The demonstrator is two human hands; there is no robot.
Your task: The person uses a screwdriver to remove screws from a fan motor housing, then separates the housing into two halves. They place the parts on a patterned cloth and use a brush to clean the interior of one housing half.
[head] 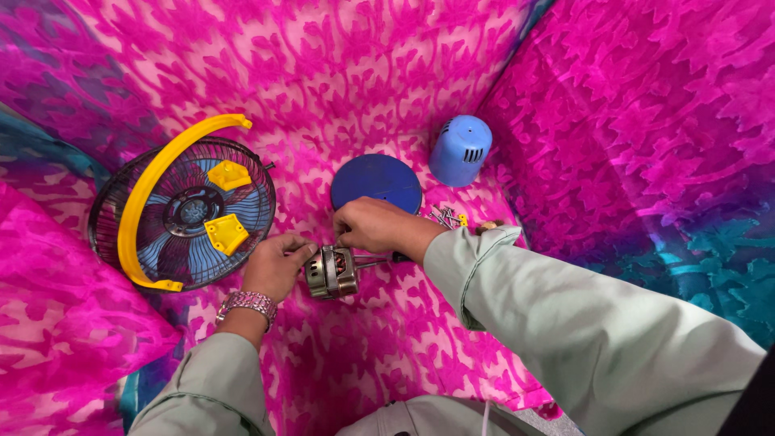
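A small metal fan motor (333, 272) with copper windings and a shaft lies on the pink patterned cloth (387, 339) in the middle. My left hand (276, 265), a silver watch on its wrist, grips the motor's left end. My right hand (373, 226) reaches in from the right and closes its fingers on the motor's top edge. Its sleeve is pale green.
A dark wire fan cage (184, 211) with blue blades, a yellow arc and two yellow pieces lies at the left. Behind the hands sit a round blue disc (377, 182) and a light blue motor cover (460, 149). Several screws (446, 215) lie to the right.
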